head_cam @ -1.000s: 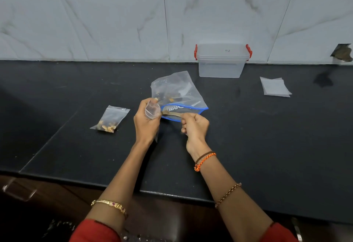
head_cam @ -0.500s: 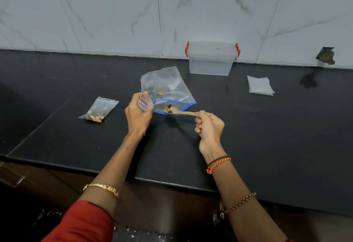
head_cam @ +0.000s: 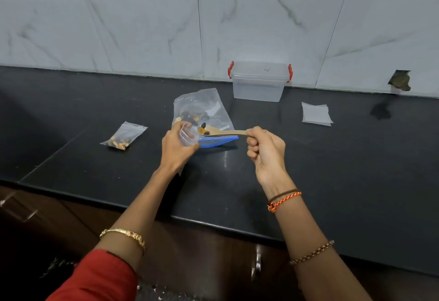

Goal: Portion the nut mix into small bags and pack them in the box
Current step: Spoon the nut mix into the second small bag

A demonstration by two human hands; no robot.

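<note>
My left hand (head_cam: pixel 177 148) grips a small clear bag (head_cam: pixel 187 135) with its mouth held open above the counter. My right hand (head_cam: pixel 266 151) pinches the handle of a wooden spoon (head_cam: pixel 223 132), whose bowl carries a few nuts right at the small bag's mouth. Behind them lies the big clear zip bag (head_cam: pixel 202 108) of nut mix with a blue strip at its opening. A filled small bag (head_cam: pixel 123 135) lies to the left. The clear plastic box (head_cam: pixel 259 84) with red latches stands closed against the wall.
A stack of empty small bags (head_cam: pixel 316 114) lies on the black counter (head_cam: pixel 332 170) to the right of the box. The counter's front edge runs just below my forearms. A tiled wall (head_cam: pixel 261 27) rises behind the box.
My right hand drew the spoon out of the big bag with nuts on it and lifted it level with the small bag's mouth. My left hand stayed by the big bag.
</note>
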